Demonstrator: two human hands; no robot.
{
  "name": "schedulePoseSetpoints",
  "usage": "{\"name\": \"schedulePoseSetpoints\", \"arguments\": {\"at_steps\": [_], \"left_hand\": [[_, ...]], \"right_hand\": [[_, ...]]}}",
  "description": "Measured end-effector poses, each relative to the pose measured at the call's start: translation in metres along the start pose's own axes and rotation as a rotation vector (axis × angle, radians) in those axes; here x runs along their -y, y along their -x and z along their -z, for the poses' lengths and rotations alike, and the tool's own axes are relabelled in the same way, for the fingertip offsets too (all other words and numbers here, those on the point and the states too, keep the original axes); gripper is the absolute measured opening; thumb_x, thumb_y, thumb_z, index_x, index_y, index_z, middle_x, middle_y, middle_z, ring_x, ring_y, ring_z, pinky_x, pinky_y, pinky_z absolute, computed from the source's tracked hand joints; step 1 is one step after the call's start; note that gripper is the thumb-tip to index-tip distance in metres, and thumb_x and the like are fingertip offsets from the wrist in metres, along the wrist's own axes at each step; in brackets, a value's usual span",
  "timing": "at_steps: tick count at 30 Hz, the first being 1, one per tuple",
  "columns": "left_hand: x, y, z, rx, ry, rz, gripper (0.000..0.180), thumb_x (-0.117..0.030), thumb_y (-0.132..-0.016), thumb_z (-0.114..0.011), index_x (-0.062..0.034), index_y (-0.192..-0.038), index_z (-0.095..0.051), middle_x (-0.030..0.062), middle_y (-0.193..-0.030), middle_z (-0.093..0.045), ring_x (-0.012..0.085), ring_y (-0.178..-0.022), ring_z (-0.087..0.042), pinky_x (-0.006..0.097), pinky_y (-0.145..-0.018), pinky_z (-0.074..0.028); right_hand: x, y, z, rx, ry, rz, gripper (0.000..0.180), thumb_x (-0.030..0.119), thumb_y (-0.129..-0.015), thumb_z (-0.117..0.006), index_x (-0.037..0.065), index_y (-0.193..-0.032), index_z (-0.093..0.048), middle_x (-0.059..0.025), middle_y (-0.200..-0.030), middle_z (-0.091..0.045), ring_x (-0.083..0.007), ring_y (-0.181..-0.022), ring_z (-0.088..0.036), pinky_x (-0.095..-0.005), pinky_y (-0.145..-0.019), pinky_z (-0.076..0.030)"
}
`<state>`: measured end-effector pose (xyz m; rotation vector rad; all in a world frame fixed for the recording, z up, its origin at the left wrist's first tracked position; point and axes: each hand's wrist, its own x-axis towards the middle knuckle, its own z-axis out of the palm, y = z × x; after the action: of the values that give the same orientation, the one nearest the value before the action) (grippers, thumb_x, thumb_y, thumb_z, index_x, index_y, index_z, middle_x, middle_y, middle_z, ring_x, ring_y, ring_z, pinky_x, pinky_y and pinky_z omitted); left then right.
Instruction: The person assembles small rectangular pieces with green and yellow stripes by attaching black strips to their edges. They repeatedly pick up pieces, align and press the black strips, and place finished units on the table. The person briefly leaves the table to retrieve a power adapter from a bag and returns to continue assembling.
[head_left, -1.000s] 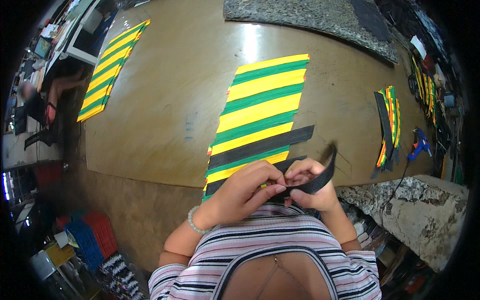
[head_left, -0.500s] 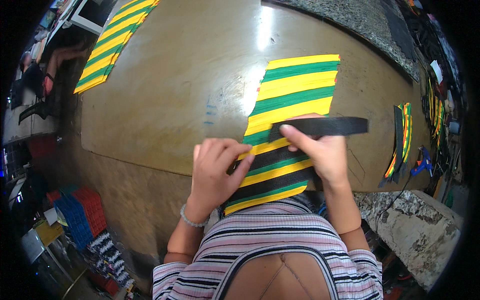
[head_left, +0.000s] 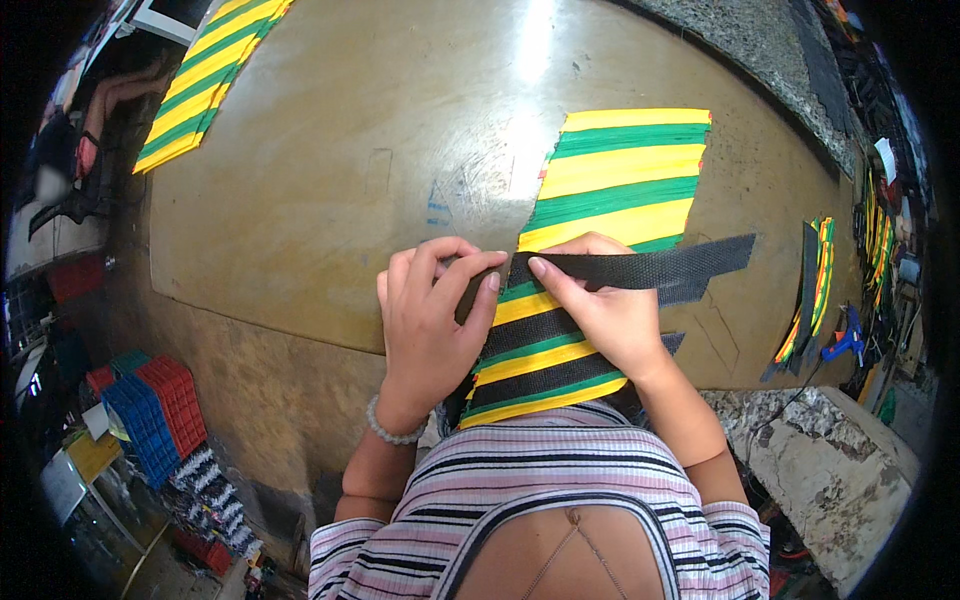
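A striped panel of yellow and green strips [head_left: 618, 172] lies on the table in front of me, with black webbing bands [head_left: 540, 330] crossing its nearer part. My right hand [head_left: 610, 305] pinches a black webbing strap [head_left: 665, 268] near its left end between thumb and fingers. That strap lies across the panel, its slanted right end reaching past the panel's edge. Beside the strap's left end is my left hand [head_left: 430, 320], fingers bent and thumb apart from the index finger. Its fingertips are at the panel's left edge; whether they touch it is hard to tell.
Another yellow and green striped panel [head_left: 210, 85] lies at the far left of the brown table [head_left: 300, 200]. On the right are a bundle of coloured and black strips [head_left: 815, 290] and a blue glue gun [head_left: 847, 336]. A grey rough slab [head_left: 745, 50] borders the far right.
My right hand has laid the black strap flatter across the panel and moved its left end to the left. My left hand has shifted up towards that end. The view has shifted slightly.
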<state>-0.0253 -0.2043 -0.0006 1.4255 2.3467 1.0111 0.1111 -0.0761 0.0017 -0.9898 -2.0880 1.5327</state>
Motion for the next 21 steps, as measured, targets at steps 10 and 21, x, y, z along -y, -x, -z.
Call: {"name": "schedulePoseSetpoints", "arguments": {"at_steps": [10, 21], "left_hand": [[-0.010, -0.004, 0.001, 0.031, 0.003, 0.076, 0.023, -0.016, -0.084, -0.073, -0.0160, -0.107, -0.071, 0.0011, -0.107, -0.060, 0.0205, -0.102, -0.052, 0.036, -0.090, -0.034], [-0.015, -0.006, -0.007, 0.007, -0.069, 0.083, 0.027, -0.020, -0.082, -0.076, -0.0197, -0.109, -0.071, -0.0011, -0.108, -0.057, 0.0194, -0.102, -0.050, 0.037, -0.092, -0.031]], "right_hand": [[-0.001, 0.001, 0.001, 0.024, 0.046, 0.023, 0.012, 0.009, -0.085, -0.077, -0.001, -0.089, -0.071, -0.0039, -0.078, -0.067, -0.0071, -0.066, -0.059, -0.0219, -0.060, -0.046], [0.017, -0.001, 0.019, -0.008, -0.106, -0.149, 0.013, 0.010, -0.086, -0.077, -0.001, -0.090, -0.072, -0.0037, -0.078, -0.068, -0.0084, -0.062, -0.058, -0.0236, -0.056, -0.047]]}}
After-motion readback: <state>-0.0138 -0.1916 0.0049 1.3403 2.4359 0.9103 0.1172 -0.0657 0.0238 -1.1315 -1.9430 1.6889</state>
